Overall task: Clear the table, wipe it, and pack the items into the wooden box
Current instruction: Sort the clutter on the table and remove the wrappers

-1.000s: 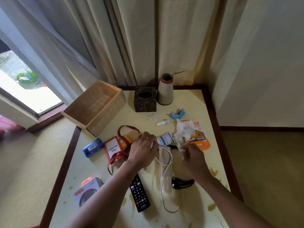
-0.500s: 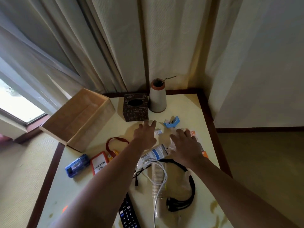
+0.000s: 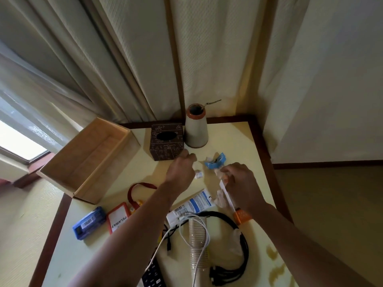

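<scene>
Over a pale yellow table with a dark rim, from the head camera: reaches the left hand forward, fingertips drawn close together just short of a dark patterned tissue box. Cannot tell whether anything sits pinched between them. Shows a small white dropper bottle lying just right of those fingers, apart from the hand.

Grips an orange and white packet in the right hand, fingers curled round it, packet turned edge-on. Bunches crumpled white tissue against the same fingers. Shows a torn blue wrapper just beyond the right fingertips, between the two hands and a little farther back.

Places the wooden box well left of the left fingers, at the table's left edge, open top facing up. Shows a pale cone-shaped vase behind both sets of fingers, just beside the tissue box.

Nearer than the fingers, under the forearms:
- a white and blue tube, lying flat
- a stack of paper cups on its side, with a white cable draped across
- a coiled black cable
- a black remote
- a red badge holder with its lanyard, touching a blue box
</scene>
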The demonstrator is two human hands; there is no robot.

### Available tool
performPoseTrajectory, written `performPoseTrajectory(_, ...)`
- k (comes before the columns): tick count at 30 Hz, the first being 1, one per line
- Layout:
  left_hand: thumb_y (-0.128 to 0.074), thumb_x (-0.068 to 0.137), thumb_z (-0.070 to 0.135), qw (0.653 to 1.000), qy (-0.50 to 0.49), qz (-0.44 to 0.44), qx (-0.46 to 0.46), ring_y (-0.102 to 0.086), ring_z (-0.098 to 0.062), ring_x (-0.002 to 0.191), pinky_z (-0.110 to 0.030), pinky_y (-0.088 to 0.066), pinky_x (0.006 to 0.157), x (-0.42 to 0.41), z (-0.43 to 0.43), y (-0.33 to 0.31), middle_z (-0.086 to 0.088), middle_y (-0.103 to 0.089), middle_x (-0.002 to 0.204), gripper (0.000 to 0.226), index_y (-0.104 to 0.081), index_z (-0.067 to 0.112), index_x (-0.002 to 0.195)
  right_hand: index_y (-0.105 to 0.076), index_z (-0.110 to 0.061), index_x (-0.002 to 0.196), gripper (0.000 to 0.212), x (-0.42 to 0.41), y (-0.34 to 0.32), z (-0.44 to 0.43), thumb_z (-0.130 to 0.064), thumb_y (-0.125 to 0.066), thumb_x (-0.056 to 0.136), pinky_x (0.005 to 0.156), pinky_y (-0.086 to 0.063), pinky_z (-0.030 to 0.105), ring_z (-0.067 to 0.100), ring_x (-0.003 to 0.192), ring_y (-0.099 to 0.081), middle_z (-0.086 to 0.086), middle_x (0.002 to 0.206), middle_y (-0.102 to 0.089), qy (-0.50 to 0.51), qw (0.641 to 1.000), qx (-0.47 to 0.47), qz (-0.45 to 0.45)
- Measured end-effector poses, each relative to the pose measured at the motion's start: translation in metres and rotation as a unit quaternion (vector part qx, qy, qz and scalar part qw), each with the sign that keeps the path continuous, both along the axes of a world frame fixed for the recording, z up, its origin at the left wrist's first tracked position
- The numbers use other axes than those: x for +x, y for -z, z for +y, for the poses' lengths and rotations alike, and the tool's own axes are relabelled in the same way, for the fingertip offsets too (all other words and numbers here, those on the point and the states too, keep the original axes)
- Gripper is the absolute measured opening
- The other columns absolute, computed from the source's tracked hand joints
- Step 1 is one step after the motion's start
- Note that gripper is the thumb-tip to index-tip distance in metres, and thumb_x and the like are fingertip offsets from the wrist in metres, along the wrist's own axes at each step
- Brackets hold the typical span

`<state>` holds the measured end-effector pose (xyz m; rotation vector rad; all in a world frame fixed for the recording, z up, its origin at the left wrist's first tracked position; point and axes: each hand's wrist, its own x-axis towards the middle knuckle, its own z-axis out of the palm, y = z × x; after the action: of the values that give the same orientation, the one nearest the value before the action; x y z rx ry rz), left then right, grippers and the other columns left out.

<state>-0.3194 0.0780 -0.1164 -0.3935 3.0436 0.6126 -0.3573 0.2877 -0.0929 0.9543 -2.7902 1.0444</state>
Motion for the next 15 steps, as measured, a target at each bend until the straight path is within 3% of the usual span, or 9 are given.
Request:
performPoseTrajectory(2,-0.058,0.088,-0.008,0.999,0.044,0.018,0.003,-0.06,-0.028,0.104,-0.036,-0.053,0.088,-0.012,0.008,-0.008,-0.012,-0.047,0.133,0.045,-0.058,0.01,0.129,-0.07,-0.01,0.113,0.031,-0.003,-0.001,0.008,-0.009,-0.066,0.083,0.08,-0.056,0.038,0.025,0.092,-0.064,0.008,0.105,-0.067,0.043,0.999,-0.017,-0.029)
performPoseTrajectory(5,-0.055,0.092,0.0,0.995,0.095,0.005,-0.041,-0.054,-0.029,0.11,-0.043,-0.051,0.093,-0.03,0.021,-0.008,-0.014,-0.049,0.128,0.04,-0.051,0.011,0.131,-0.07,-0.012,0.115,0.039,0.0,0.005,0.016,-0.009,-0.079,0.078,0.078,-0.055,0.036,0.026,0.095,-0.06,0.007,0.109,-0.064,0.058,0.996,0.05,-0.043)
performPoseTrajectory(8,-0.052,0.101,0.025,0.983,0.147,-0.025,-0.106,-0.055,-0.033,0.112,-0.047,-0.049,0.091,-0.041,0.032,0.001,-0.017,-0.051,0.127,0.044,-0.042,0.012,0.141,-0.068,-0.011,0.116,0.033,0.012,0.003,0.016,-0.025,-0.055,0.089,0.081,-0.052,0.037,0.029,0.1,-0.057,0.009,0.113,-0.061,0.05,0.989,0.129,-0.045)
performPoseTrajectory(10,-0.05,0.102,0.042,0.977,0.16,-0.067,-0.125,-0.053,-0.036,0.116,-0.05,-0.045,0.095,-0.045,0.035,0.01,-0.018,-0.051,0.13,0.057,-0.035,0.015,0.149,-0.069,-0.003,0.108,0.056,0.019,0.003,0.016,-0.039,-0.033,0.084,0.077,-0.053,0.041,0.033,0.093,-0.057,0.016,0.106,-0.063,0.024,0.99,0.139,-0.029)
performPoseTrajectory(12,-0.054,0.1,0.043,0.966,0.178,-0.104,-0.156,-0.052,-0.037,0.12,-0.052,-0.043,0.099,-0.049,0.036,0.018,-0.018,-0.051,0.132,0.063,-0.032,0.017,0.153,-0.07,-0.001,0.102,0.06,0.022,0.008,0.018,-0.041,-0.03,0.082,0.073,-0.054,0.044,0.035,0.087,-0.058,0.018,0.1,-0.064,0.023,0.991,0.133,-0.014)
performPoseTrajectory(15,-0.052,0.103,0.038,0.965,0.171,-0.09,-0.176,-0.053,-0.036,0.12,-0.05,-0.044,0.097,-0.051,0.037,0.021,-0.017,-0.052,0.131,0.05,-0.042,0.017,0.148,-0.072,-0.005,0.104,0.054,0.018,0.009,0.023,-0.036,-0.032,0.085,0.07,-0.057,0.042,0.032,0.085,-0.06,0.015,0.098,-0.065,0.013,0.992,0.128,-0.008)
